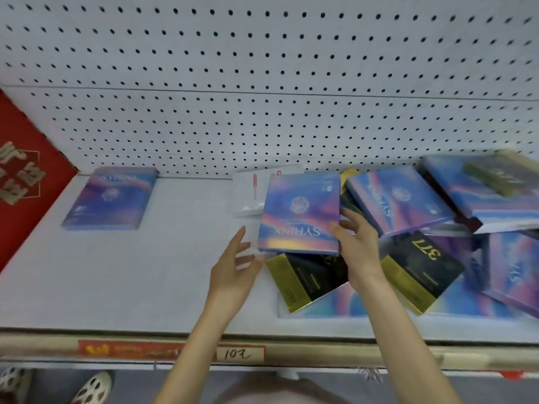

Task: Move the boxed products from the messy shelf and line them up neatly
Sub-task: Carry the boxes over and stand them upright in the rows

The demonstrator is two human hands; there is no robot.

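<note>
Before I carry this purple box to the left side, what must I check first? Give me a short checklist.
1. Right hand grips purple box: ok.
2. Left hand touches it: cannot tell; it is open beside the left edge.
3. Nothing lies on it: ok.
4. Bare shelf beside the lone box: ok.
5. Clear of the black-gold box: not ok, it overlaps it.
</note>
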